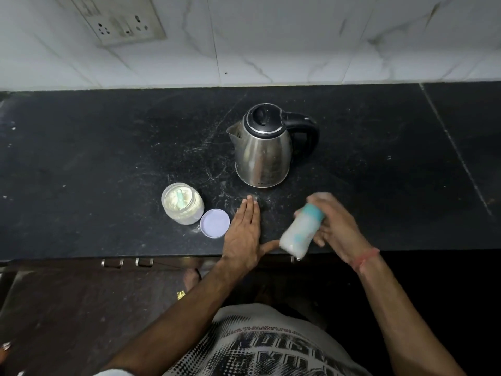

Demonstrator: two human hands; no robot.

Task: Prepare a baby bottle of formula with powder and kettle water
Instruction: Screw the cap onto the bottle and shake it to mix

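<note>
Though blurred, milky bottle [298,231] cylindrical.

My arms are bare; a thin red thread band [366,258] circles my right wrist, and I wear a white T-shirt with black halftone lettering [271,346].

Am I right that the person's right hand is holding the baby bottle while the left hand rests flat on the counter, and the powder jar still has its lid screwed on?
Not quite: in the head view the powder jar is open, with its lid lying on the counter beside it. The rest holds: the right hand grips the baby bottle, and the left hand rests flat on the counter.
</note>
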